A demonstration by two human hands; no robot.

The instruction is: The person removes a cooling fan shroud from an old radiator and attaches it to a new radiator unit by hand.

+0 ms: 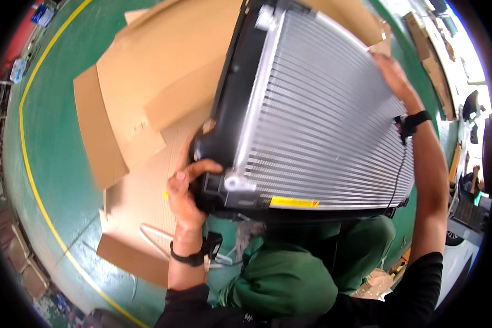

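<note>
A large car radiator (322, 109) with silver fins and a black plastic side tank (229, 126) is held up, tilted, in front of my knees. A yellow label (294, 203) is stuck along its near edge. My left hand (188, 191) is wrapped round the black near-left corner, next to a small silver pipe fitting (239, 183). At the far right edge my right hand (391, 74) grips the frame, its fingertips partly hidden behind it. A black band with a small device sits on each wrist, and a thin dark cord hangs from the right one across the fins.
Opened cardboard (164, 60) lies spread on the green floor (54, 126), left of and beyond the radiator. A yellow line (33, 175) curves along the floor at left. More flat cardboard (429, 60) lies at far right, and part of a vehicle (459, 273) shows at lower right.
</note>
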